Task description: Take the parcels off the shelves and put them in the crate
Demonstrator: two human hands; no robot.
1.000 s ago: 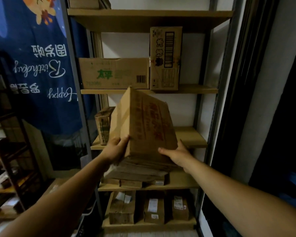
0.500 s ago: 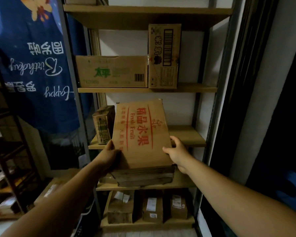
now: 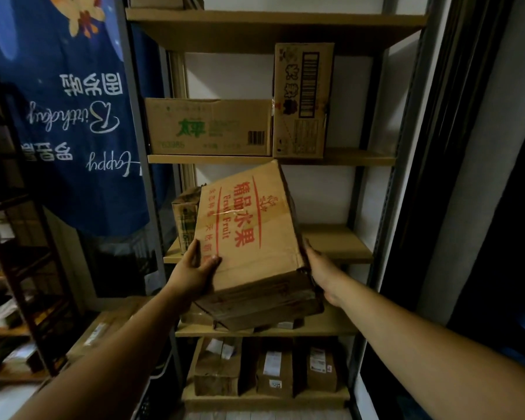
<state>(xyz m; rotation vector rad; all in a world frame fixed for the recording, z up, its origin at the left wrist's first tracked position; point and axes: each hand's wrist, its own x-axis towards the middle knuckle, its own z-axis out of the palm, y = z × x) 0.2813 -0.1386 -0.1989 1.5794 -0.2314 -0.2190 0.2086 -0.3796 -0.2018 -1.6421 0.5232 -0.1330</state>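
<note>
I hold a brown fruit box with red print in front of the shelf unit, tilted with its top to the right. My left hand grips its lower left corner, thumb on the printed face. My right hand presses against its lower right edge. Other parcels stay on the shelves: a wide box with green print, a tall box with a barcode, a small box behind the held one, flat parcels under it, and three labelled parcels on the bottom shelf. No crate is recognisable.
A blue banner hangs at the left beside the shelf's metal post. A dark wooden rack with clutter stands at far left. A cardboard box lies low beside the shelf. A dark door frame borders the right.
The fruit box came off the shelf toward me, turned its printed face up, and now tilts to the right. My left thumb has moved onto its face.
</note>
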